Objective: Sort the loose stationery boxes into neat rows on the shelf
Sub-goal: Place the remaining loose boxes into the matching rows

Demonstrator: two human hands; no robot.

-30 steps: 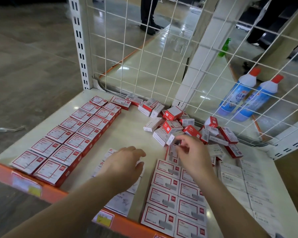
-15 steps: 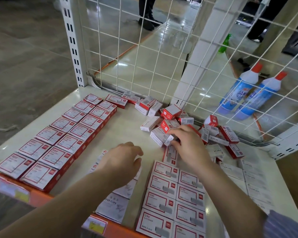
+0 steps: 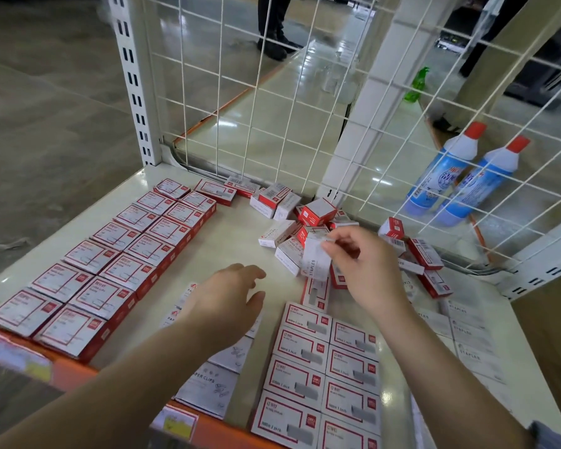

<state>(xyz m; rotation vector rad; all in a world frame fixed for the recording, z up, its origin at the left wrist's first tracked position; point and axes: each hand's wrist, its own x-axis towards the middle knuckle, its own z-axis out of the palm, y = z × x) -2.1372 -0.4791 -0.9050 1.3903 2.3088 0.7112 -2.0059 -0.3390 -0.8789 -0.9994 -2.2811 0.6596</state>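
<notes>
two hands (image 3: 363, 267), staples box (image 3: 316, 259) partly hidden

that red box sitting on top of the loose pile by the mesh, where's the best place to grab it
Take the red box by its two opposite side faces, coming down from above. It sits tilted on top of the loose pile, so its upper faces are exposed while neighbours crowd its base. The right hand already pinches a white staples box; the open left hand is free.
</notes>
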